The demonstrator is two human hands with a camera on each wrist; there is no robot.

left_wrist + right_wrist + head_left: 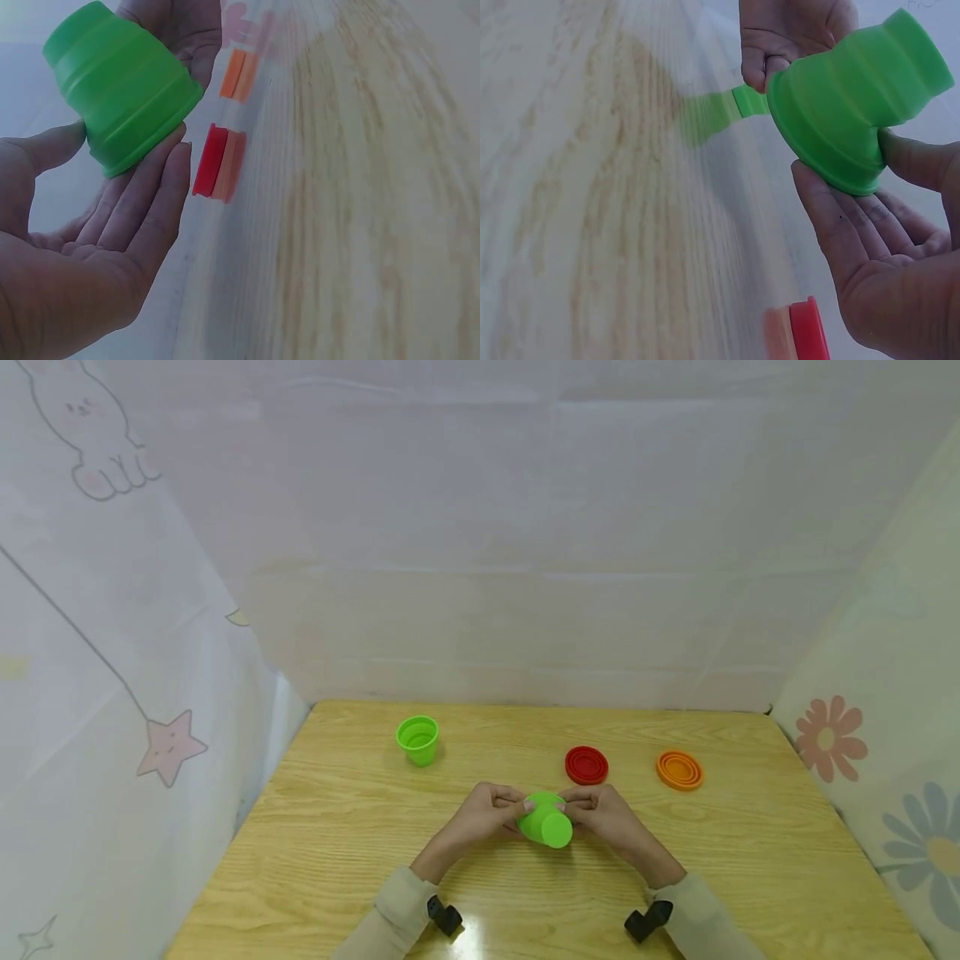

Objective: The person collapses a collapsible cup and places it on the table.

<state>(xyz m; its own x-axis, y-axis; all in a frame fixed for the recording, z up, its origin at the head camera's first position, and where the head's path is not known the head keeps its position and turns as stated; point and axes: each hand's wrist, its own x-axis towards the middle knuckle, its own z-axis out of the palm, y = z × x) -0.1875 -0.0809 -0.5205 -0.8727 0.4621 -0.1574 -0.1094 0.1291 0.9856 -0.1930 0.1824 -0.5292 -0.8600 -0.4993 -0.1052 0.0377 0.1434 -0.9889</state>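
Because the held green cup (124,86) tips its base toward the person, its inside is hidden in every view. Above the worktop (315,860), the left hand (480,817) and right hand (609,820) pinch it near the rim between thumbs and fingers. The right wrist view cuts off the red disc (587,766) and only partly shows the second green cup (422,752).
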